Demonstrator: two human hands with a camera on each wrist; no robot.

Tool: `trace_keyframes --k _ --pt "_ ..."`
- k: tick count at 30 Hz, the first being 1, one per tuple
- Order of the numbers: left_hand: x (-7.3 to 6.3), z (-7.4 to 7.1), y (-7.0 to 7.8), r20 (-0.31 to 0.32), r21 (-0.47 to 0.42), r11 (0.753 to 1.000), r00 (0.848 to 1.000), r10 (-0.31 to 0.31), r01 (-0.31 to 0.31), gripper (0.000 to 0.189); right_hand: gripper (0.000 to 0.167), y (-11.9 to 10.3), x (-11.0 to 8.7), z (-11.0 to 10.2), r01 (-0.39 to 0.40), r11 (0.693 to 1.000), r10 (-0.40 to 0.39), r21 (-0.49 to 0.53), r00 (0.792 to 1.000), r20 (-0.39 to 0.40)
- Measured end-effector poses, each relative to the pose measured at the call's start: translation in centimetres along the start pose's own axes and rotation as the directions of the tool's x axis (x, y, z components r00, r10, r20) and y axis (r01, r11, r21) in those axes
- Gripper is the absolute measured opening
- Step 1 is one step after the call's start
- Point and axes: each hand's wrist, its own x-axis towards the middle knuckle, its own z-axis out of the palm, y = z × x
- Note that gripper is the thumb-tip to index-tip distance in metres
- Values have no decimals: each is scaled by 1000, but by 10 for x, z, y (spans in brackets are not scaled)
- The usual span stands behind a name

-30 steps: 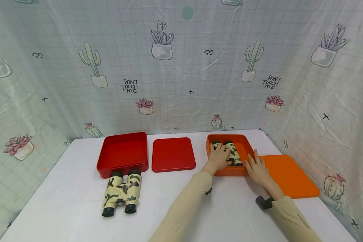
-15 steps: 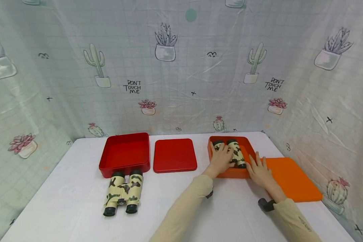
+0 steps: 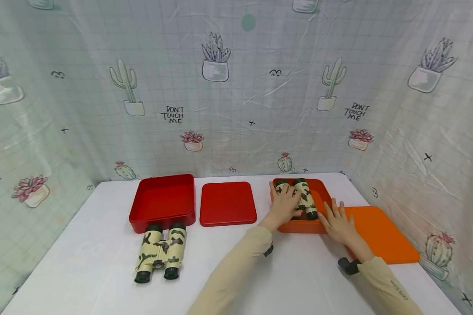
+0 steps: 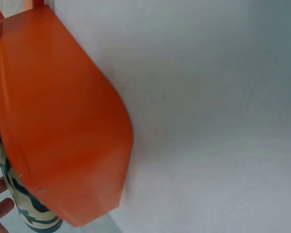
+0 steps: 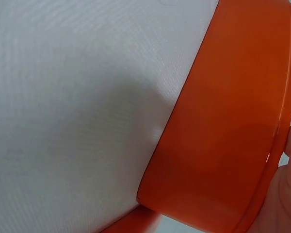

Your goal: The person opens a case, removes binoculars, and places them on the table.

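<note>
Camouflage binoculars (image 3: 306, 197) lie in the left part of an orange box (image 3: 303, 227), barrels pointing away from me. My left hand (image 3: 284, 204) grips them from above, its fingers spread over the left barrel and the middle; much of that barrel is hidden. One fingertip reaches the box's left rim. At the box's front right corner, my right hand (image 3: 338, 225) rests with straight, spread fingers against the wall. The right wrist view has a digit of that hand (image 5: 283, 194) along the rim. A barrel end (image 4: 31, 206) shows beyond the box wall in the left wrist view.
An orange lid (image 3: 382, 236) lies flat beside the right hand. A red box (image 3: 162, 225) stands at the back left, with a red lid (image 3: 227, 203) to its right. A second pair of camouflage binoculars (image 3: 147, 251) lies in front of the red box.
My left hand has shifted the binoculars slightly to the left and back inside the orange box. The right hand stays at the box's front right corner. The camera view has moved slightly.
</note>
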Motion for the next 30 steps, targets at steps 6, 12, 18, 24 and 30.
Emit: trace_keyframes --k 6,12,18,24,30 --pt "1 -8 -2 -13 -3 999 999 41 -41 60 76 0 -1 -2 -5 1000 5 -7 1000 28" --pt "2 -17 -3 3 11 999 999 47 -47 61 74 0 -1 -3 -8 999 10 -31 998 55" --pt "0 -22 -10 33 -3 999 998 48 -48 63 73 0 1 -2 -6 999 8 -37 999 49" --pt "-4 -28 -18 40 -25 998 998 51 -50 64 73 -3 0 -2 -14 999 16 -40 999 50" --pt "-6 -34 -23 28 -30 998 998 52 -51 62 73 -3 1 -1 -19 999 21 -41 998 51"
